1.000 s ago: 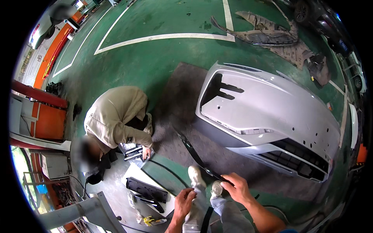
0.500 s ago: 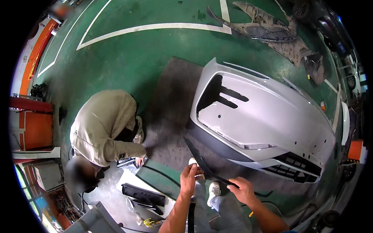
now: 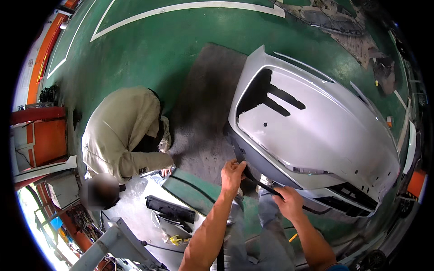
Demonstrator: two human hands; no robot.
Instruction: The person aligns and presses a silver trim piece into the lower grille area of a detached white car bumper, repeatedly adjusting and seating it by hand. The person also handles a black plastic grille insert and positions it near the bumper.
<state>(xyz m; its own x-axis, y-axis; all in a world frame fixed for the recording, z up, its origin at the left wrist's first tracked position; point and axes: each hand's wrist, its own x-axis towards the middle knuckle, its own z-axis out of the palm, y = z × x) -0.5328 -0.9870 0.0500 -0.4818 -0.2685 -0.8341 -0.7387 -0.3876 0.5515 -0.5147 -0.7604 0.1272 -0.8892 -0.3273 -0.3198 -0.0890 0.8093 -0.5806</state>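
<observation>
A long, thin black trim strip (image 3: 263,184) curves between my two hands, above my legs. My left hand (image 3: 233,177) is closed, pinching the strip near its upper part, close to the lower edge of a silver car bumper (image 3: 325,131). My right hand (image 3: 290,203) grips the same strip further down and to the right. The strip's far end runs past my left fingers against the bumper's dark lower section (image 3: 266,159), and I cannot tell whether it touches. The bumper lies on a dark mat (image 3: 199,108).
At left a person in a beige jacket (image 3: 122,131) crouches, one hand beside a white panel (image 3: 199,222) with black parts on it. A grey metal frame (image 3: 108,241) stands at lower left. Dirty torn undertrays (image 3: 352,40) lie at the far right on the green floor.
Both hands have moved up and toward the bumper with the strip. The view has shifted, and the strip's upper end is now beside the bumper's lower edge.
</observation>
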